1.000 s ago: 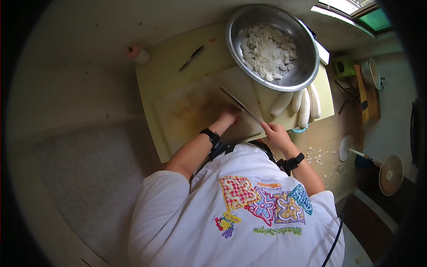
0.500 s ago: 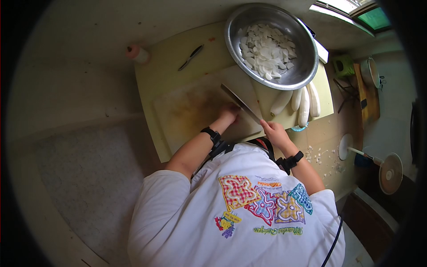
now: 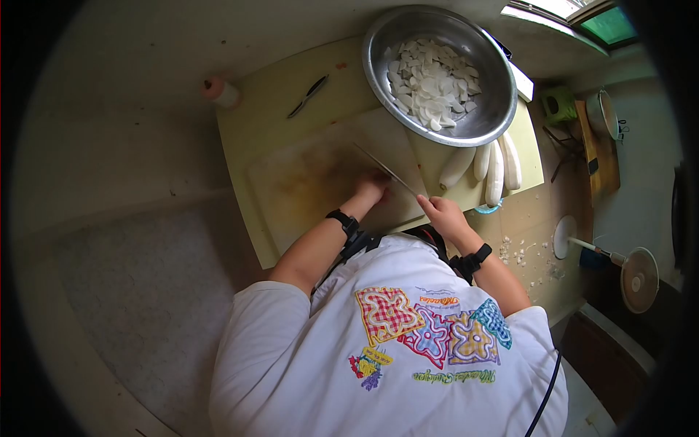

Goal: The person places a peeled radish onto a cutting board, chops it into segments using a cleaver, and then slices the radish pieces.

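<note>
My right hand point(image 3: 443, 215) is closed round the handle of a kitchen knife point(image 3: 386, 168). Its blade slants up and left over the cutting board point(image 3: 280, 171), seen almost edge-on. Close against the blade, on the near side of the board, is my left hand point(image 3: 374, 191). Its fingers are curled down, and whatever they grip is hidden beneath the hand and blade. Brown stains mark the middle of the board. Beyond it stands a large metal bowl point(image 3: 496, 109) holding many thin white slices point(image 3: 435, 84). Several peeled white radishes point(image 3: 494, 173) lie right of the board.
A peeler-like tool point(image 3: 308, 96) lies on the yellowish table point(image 3: 273, 87), with a pink-capped bottle point(image 3: 220, 92) at its far left corner. White scraps point(image 3: 518, 252) litter the floor at right, near a standing fan point(image 3: 639, 280). A green stool point(image 3: 559, 104) stands farther back.
The knife blade has turned from showing its broad side to nearly edge-on, and its handle has shifted slightly left with my right hand. My left hand stays in nearly the same place.
</note>
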Tool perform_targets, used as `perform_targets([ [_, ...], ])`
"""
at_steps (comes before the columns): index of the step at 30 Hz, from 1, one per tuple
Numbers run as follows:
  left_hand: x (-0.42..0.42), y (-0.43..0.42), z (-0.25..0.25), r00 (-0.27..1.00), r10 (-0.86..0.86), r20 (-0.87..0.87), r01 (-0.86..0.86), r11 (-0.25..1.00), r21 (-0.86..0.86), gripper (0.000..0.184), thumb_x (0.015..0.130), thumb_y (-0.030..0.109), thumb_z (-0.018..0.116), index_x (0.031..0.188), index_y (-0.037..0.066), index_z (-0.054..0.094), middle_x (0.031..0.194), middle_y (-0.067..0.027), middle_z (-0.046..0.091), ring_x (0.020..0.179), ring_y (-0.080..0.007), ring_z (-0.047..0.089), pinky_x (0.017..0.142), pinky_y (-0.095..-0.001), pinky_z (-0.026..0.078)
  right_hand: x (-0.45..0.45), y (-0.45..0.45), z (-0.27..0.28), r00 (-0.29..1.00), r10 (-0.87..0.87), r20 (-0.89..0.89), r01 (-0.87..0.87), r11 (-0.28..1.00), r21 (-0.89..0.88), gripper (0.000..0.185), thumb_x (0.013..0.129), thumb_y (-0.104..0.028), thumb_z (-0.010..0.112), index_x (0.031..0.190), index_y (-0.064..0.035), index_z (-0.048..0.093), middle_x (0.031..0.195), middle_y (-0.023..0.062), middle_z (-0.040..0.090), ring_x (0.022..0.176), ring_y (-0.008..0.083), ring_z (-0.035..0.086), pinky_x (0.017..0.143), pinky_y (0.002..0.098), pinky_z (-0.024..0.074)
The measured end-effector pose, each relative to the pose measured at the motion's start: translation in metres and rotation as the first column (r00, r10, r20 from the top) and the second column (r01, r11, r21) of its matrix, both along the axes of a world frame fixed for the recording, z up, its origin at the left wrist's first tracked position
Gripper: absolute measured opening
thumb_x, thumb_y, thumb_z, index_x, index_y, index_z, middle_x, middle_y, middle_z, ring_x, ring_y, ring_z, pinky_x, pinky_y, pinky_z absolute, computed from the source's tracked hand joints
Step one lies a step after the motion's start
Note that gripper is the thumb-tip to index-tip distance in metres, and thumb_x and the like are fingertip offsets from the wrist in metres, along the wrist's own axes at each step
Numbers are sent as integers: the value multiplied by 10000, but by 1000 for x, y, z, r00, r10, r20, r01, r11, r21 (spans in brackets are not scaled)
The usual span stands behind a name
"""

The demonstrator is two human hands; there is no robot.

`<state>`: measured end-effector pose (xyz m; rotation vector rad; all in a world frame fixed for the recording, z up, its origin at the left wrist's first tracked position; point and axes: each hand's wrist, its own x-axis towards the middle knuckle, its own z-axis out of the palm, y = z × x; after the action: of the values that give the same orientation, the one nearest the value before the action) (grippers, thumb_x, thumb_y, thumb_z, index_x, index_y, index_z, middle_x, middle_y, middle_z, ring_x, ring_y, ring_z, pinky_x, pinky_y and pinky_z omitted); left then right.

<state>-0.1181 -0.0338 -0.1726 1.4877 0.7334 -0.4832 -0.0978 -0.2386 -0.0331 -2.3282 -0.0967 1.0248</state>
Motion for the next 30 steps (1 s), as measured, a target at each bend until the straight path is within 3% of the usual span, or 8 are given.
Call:
perform_targets([
  [5,0,2,10,1000,-3,-3,3,1000,-13,158,927,169,610,954,24,667,670,-102,645,491,-203,616,455,-356,511,-1,-2,-19,1000,-8,1,8,999,44,665,956,-574,498,777,53,630,657,200,596,634,326,576,657,421,468],
  [13,1,2,8,1000,12,5,-11,1000,-14,149,921,157,607,963,29,672,668,-107,649,489,-208,622,455,-360,519,1,-5,-20,988,-117,-97,133,977,168,634,965,-542,525,752,50,598,597,107,516,600,189,529,595,371,449],
  [21,0,3,10,999,-15,-29,15,1000,-6,155,922,161,599,947,24,667,677,-112,658,511,-211,642,470,-370,530,-3,-4,-13,997,-69,-35,73,985,153,636,963,-550,516,765,46,616,623,146,550,604,240,525,620,382,450],
  [26,1,4,3,992,-127,19,126,990,67,237,951,242,567,925,25,660,710,-118,677,534,-221,653,521,-373,534,-3,-6,-17,998,-49,-30,52,989,135,648,960,-563,507,777,47,624,637,164,567,605,261,525,627,391,451],
  [30,1,3,-1,993,-116,17,115,992,47,261,956,261,560,916,23,657,713,-118,680,539,-223,656,526,-371,532,-4,-4,-14,998,-48,-33,52,992,116,653,959,-569,501,781,45,629,643,168,573,611,270,538,631,395,454],
])
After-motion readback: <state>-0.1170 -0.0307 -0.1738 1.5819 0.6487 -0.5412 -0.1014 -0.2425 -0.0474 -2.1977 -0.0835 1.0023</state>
